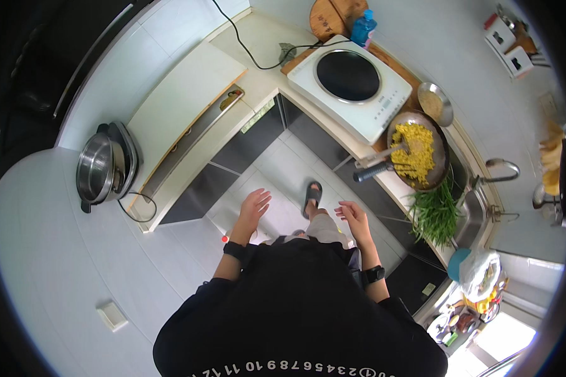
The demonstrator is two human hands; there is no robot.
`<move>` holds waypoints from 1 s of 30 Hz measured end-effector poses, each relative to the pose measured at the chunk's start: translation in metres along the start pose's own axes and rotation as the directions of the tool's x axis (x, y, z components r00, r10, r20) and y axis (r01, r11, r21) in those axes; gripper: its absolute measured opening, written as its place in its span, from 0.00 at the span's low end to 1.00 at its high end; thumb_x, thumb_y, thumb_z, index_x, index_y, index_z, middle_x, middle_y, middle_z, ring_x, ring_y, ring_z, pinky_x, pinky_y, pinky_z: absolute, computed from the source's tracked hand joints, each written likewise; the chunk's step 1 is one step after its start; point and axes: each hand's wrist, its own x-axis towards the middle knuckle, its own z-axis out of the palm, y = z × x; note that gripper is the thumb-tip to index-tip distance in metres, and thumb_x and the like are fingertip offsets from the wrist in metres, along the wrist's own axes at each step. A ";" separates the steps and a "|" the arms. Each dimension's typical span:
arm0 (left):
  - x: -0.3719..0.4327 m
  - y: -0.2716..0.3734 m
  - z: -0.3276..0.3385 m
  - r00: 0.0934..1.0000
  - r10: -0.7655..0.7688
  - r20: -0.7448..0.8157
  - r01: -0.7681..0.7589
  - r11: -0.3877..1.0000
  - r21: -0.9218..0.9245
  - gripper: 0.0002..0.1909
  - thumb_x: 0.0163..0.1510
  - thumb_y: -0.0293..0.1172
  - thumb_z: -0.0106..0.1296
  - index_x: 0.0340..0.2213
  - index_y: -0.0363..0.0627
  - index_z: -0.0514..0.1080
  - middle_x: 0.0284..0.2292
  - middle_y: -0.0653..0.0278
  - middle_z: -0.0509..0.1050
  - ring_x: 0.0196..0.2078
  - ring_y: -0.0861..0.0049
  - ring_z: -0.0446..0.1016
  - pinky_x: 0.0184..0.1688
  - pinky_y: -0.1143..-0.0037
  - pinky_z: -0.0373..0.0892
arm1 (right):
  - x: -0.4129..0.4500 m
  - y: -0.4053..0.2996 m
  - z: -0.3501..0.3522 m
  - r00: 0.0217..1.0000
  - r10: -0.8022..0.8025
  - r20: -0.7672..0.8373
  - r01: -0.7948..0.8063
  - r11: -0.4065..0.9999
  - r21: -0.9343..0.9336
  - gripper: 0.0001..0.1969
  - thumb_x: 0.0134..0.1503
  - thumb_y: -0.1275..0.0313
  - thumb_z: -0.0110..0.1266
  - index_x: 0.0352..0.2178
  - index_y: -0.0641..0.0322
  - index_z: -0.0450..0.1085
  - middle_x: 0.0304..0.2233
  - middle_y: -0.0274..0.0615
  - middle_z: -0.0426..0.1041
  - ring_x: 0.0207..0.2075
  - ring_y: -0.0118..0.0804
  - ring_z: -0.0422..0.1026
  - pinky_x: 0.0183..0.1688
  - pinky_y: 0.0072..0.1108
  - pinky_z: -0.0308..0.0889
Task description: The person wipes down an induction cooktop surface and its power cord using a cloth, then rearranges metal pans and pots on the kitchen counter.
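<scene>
Both of my hands hang in the air over the tiled floor, in front of my body. My left hand (256, 207) holds nothing, its fingers apart. To its right, my right hand (353, 216) is also empty, with the fingers loosely spread. Nearest to the right hand is the counter with a frying pan (441, 172) of yellow scrambled egg (417, 153); a spatula (382, 155) rests in it, and its black handle points toward the room. Beside the pan stands a white electric cooktop (306, 70) with a round black plate.
Long green vegetables (436, 212) lie by the sink (474, 217) and its faucet (502, 165). A metal bowl (436, 104), a blue bottle (363, 30) and a wooden board (328, 21) stand around the cooktop. Steel pots (96, 167) sit at the far left. A black cord crosses the back counter.
</scene>
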 end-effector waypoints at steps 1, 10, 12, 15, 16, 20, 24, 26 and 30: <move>0.008 0.012 0.002 1.000 -0.012 0.004 0.012 1.000 -0.015 0.21 0.56 0.41 0.41 0.49 0.45 0.61 0.48 0.59 0.68 0.50 0.72 0.67 0.51 0.74 0.60 | 0.022 -0.009 0.009 0.999 0.009 0.034 -0.009 1.000 0.010 0.11 0.59 0.73 0.44 0.41 0.69 0.66 0.32 0.42 0.74 0.33 0.27 0.71 0.37 0.19 0.66; 0.109 0.170 0.025 0.991 0.111 -0.075 -0.102 0.988 0.113 0.21 0.56 0.42 0.42 0.47 0.43 0.62 0.46 0.58 0.68 0.49 0.70 0.68 0.50 0.70 0.62 | 0.269 -0.072 0.090 0.982 -0.037 0.185 0.026 0.998 0.065 0.13 0.58 0.69 0.45 0.42 0.67 0.67 0.33 0.35 0.73 0.31 0.23 0.68 0.33 0.15 0.64; 0.133 0.200 0.018 0.981 0.182 -0.072 -0.168 0.971 0.167 0.20 0.57 0.41 0.42 0.47 0.43 0.62 0.44 0.58 0.69 0.47 0.70 0.69 0.48 0.70 0.64 | 0.316 -0.100 0.114 0.986 -0.048 0.160 0.055 0.998 -0.041 0.13 0.57 0.69 0.45 0.41 0.66 0.67 0.32 0.36 0.73 0.31 0.26 0.69 0.34 0.17 0.65; 0.164 0.264 0.028 0.967 0.216 -0.135 -0.176 0.950 0.256 0.19 0.57 0.40 0.42 0.47 0.43 0.62 0.44 0.59 0.69 0.45 0.71 0.70 0.46 0.72 0.66 | 0.388 -0.129 0.143 0.983 -0.099 0.154 0.096 0.995 0.030 0.13 0.56 0.69 0.46 0.41 0.65 0.67 0.31 0.36 0.73 0.31 0.26 0.70 0.34 0.18 0.65; 0.179 0.280 0.028 0.965 0.226 -0.129 -0.188 0.947 0.260 0.19 0.57 0.38 0.42 0.48 0.42 0.61 0.45 0.59 0.69 0.45 0.72 0.70 0.44 0.74 0.66 | 0.410 -0.133 0.149 0.988 -0.118 0.100 0.119 0.993 -0.006 0.13 0.56 0.69 0.47 0.41 0.65 0.67 0.31 0.37 0.73 0.32 0.27 0.70 0.34 0.18 0.65; 0.264 0.338 0.019 0.962 0.260 -0.082 -0.215 0.908 0.360 0.19 0.57 0.38 0.43 0.48 0.41 0.61 0.45 0.60 0.68 0.44 0.72 0.70 0.43 0.74 0.67 | 0.487 -0.140 0.175 0.986 -0.146 -0.083 0.138 0.986 -0.089 0.14 0.54 0.72 0.46 0.42 0.65 0.66 0.36 0.40 0.72 0.36 0.28 0.71 0.37 0.18 0.65; 0.343 0.381 0.031 0.974 0.224 0.021 -0.214 0.894 0.393 0.21 0.55 0.33 0.45 0.50 0.40 0.59 0.48 0.57 0.65 0.42 0.72 0.71 0.41 0.74 0.68 | 0.521 -0.129 0.197 0.971 0.062 -0.232 -0.039 0.994 0.099 0.17 0.52 0.77 0.42 0.44 0.69 0.64 0.38 0.42 0.71 0.38 0.31 0.70 0.40 0.19 0.66; 0.382 0.393 0.044 0.976 0.215 0.026 -0.207 0.887 0.413 0.23 0.55 0.33 0.47 0.51 0.39 0.57 0.48 0.57 0.65 0.42 0.72 0.71 0.40 0.74 0.68 | 0.536 -0.123 0.208 0.961 0.154 -0.232 -0.122 0.982 0.147 0.17 0.53 0.77 0.42 0.45 0.69 0.63 0.40 0.43 0.70 0.40 0.32 0.70 0.43 0.20 0.65; 0.445 0.400 0.062 0.984 0.180 0.000 -0.152 0.829 0.539 0.30 0.54 0.36 0.49 0.54 0.37 0.53 0.54 0.55 0.58 0.45 0.69 0.70 0.45 0.73 0.67 | 0.565 -0.103 0.235 0.920 0.328 -0.216 -0.261 0.922 0.288 0.18 0.53 0.77 0.42 0.46 0.71 0.61 0.41 0.44 0.69 0.41 0.34 0.70 0.44 0.20 0.64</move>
